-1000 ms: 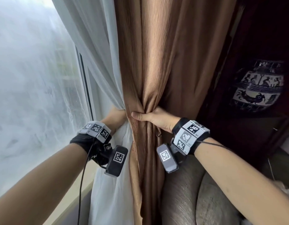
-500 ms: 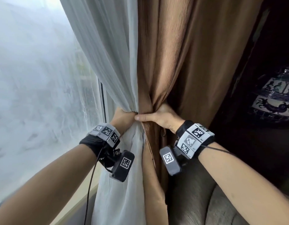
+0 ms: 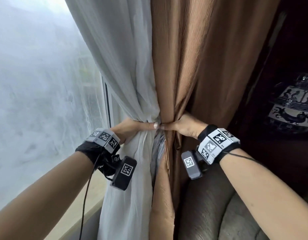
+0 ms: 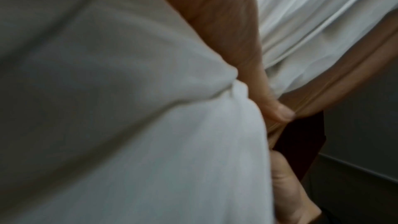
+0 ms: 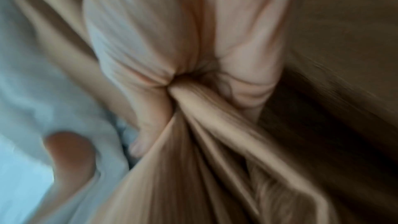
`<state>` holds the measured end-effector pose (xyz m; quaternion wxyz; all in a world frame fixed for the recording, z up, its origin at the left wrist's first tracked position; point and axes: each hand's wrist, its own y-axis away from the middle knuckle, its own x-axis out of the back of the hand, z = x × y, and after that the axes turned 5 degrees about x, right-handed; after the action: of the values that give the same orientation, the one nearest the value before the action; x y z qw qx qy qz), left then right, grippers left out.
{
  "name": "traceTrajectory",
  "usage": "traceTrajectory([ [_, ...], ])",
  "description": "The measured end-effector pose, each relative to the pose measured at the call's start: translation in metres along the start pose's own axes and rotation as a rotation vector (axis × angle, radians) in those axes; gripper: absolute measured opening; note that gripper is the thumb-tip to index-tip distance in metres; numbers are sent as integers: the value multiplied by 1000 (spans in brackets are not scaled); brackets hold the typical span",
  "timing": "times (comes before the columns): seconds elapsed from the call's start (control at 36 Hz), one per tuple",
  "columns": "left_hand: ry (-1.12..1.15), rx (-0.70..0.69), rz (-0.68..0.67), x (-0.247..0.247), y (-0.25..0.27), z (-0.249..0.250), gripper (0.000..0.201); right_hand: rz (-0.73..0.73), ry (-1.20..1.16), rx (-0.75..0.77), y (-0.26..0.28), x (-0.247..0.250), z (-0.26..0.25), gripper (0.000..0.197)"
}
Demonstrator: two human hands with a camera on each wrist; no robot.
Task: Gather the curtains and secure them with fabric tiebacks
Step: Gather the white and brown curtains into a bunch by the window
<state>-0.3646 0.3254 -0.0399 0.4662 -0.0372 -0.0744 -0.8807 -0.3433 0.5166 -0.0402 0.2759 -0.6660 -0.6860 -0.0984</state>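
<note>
A white sheer curtain [image 3: 122, 70] and a brown pleated curtain [image 3: 193, 63] hang side by side, pinched together at waist height. My left hand [image 3: 132, 127] wraps round the white curtain [image 4: 150, 108] from the left, thumb across the front. My right hand [image 3: 184, 126] grips the brown curtain [image 5: 215, 168] from the right; its thumb tip meets the left thumb at the seam. In the left wrist view the left thumb [image 4: 277, 110] presses on brown fabric. No tieback shows in any view.
A large window [image 3: 37, 101] with its frame [image 3: 107, 104] fills the left. A dark grey armchair [image 3: 219, 205] stands below right of the curtains. A dark cabinet at the right holds a blue-and-white painted vase [image 3: 291, 104]. A pale sill [image 3: 84, 213] runs at lower left.
My left hand has come forward round the white curtain, thumb now in front. The two curtains are drawn closer into one bundle. The view has shifted left and down.
</note>
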Motion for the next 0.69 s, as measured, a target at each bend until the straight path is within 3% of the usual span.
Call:
traceTrajectory([
  [0.06, -86, 50, -14, -2, 1, 7, 73, -14, 102, 5, 0, -4, -5, 37],
  [0.08, -100, 72, -27, -4, 1, 11, 80, -20, 134, 12, -1, -5, -6, 45],
  [0.17, -82, 66, -18, -6, -3, 13, 35, 0, 121, 42, -4, -14, -5, 48],
  [0.19, -78, 61, -6, -8, -3, 14, 29, 1, 118, 44, -3, -15, -5, 47],
  [0.31, -16, 42, 20, -9, -1, 12, 25, -12, 156, 51, -6, -22, -6, 42],
  [0.44, 59, -23, 109, -9, -3, 9, 29, 81, 266, -212, -7, -29, 8, 48],
  [0.56, 99, -16, 195, -11, -4, 5, 29, 111, 152, -384, -3, -29, 17, 76],
  [0.64, 105, -20, 258, -11, -7, 4, 30, 176, 218, -445, -7, -28, 11, 143],
  [0.67, 103, -26, 261, -11, -8, 5, 30, 176, 225, -460, -11, -27, 14, 152],
  [0.69, 98, -23, 258, -10, -8, 6, 31, 184, 202, -457, -13, -25, 15, 141],
])
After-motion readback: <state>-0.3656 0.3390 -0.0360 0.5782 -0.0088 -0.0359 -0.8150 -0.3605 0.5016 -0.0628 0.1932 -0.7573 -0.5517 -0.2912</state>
